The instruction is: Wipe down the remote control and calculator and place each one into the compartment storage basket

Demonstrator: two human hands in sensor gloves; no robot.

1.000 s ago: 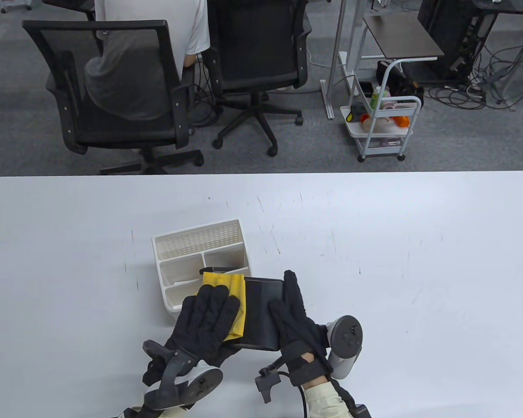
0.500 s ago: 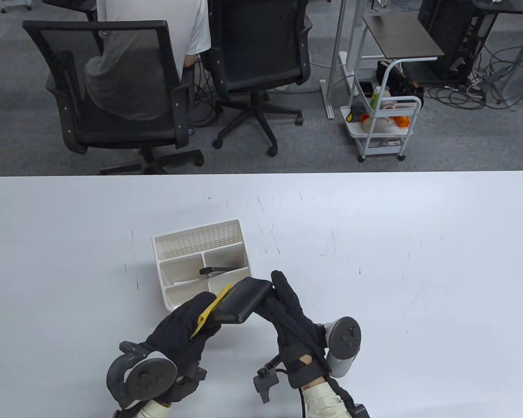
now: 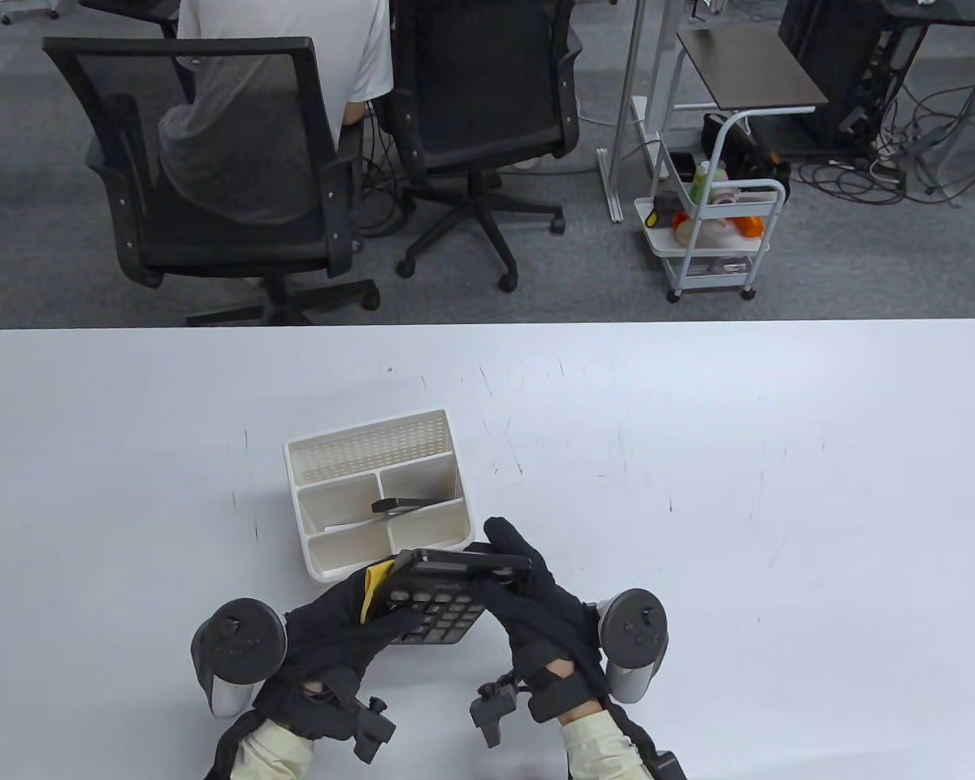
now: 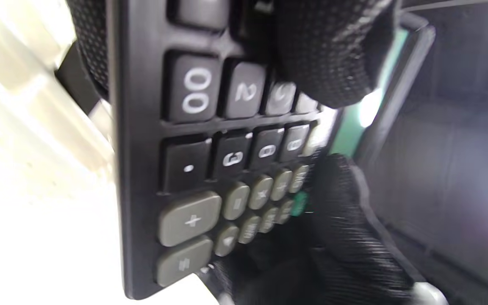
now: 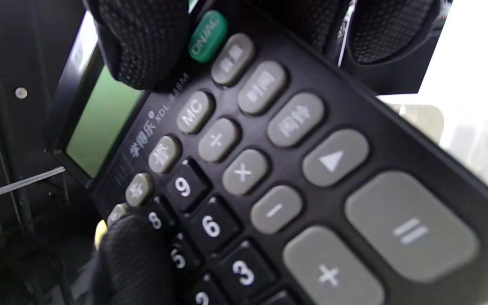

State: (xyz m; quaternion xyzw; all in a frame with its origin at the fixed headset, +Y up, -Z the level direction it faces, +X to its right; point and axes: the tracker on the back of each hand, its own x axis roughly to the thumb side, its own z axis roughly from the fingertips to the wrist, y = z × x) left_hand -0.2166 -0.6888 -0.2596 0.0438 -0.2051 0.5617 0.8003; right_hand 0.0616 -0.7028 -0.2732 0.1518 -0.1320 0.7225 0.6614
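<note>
Both hands hold the black calculator (image 3: pixel 443 601) just above the table, keys facing up, in front of the white compartment basket (image 3: pixel 370 447). My left hand (image 3: pixel 390 619) grips its left side, thumb on the number keys (image 4: pixel 328 51), with the yellow cloth (image 3: pixel 373 585) tucked between the fingers and the calculator's back. My right hand (image 3: pixel 508 569) grips the right edge, its thumb (image 5: pixel 142 46) beside the green ON/AC key (image 5: pixel 208 37). The dark remote control (image 3: pixel 406 505) lies in the basket's middle right compartment. Most of the cloth is hidden.
The basket's near wall (image 3: pixel 349 561) is right behind the calculator's far edge. Its back compartment and left compartments show nothing inside. Beyond the white table (image 3: pixel 699 455) are office chairs (image 3: pixel 211 162), a seated person and a small trolley (image 3: pixel 715 236).
The calculator has been turned over, from back up to keys up, and drawn nearer to me. My left hand rolled over with it; the cloth now sits under the calculator's left edge.
</note>
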